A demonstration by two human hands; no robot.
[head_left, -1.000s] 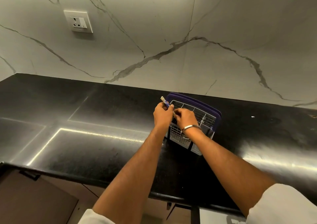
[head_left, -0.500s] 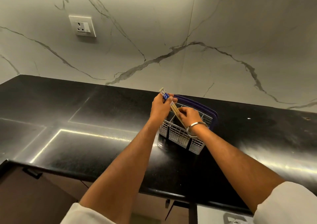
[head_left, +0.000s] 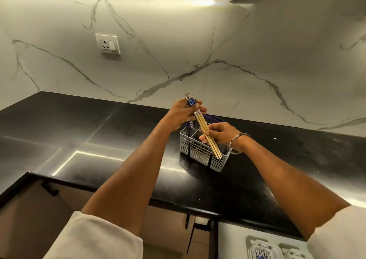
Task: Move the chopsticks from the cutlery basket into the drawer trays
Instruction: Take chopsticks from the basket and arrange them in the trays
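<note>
A grey cutlery basket [head_left: 198, 151] with a purple handle stands on the black counter. Above it I hold a bundle of wooden chopsticks [head_left: 205, 129] with blue and white patterned tops, slanting from upper left down to lower right. My left hand [head_left: 183, 114] grips their patterned top ends. My right hand [head_left: 220, 135] pinches the wooden shafts lower down, just over the basket's rim. The tips of the chopsticks hang in front of the basket's near right wall. White drawer trays [head_left: 263, 247] show at the bottom right edge, with blue-patterned pieces lying in one.
The black counter [head_left: 99, 139] runs along a white marble wall with a socket [head_left: 108, 44]. Brown cabinet fronts with a black handle [head_left: 49, 188] sit below the counter's front edge. A steel bangle [head_left: 236, 142] circles my right wrist.
Both hands have lifted the chopsticks up out of the basket; most of their length now shows. The camera has tilted so the drawer trays appear at the bottom right.
</note>
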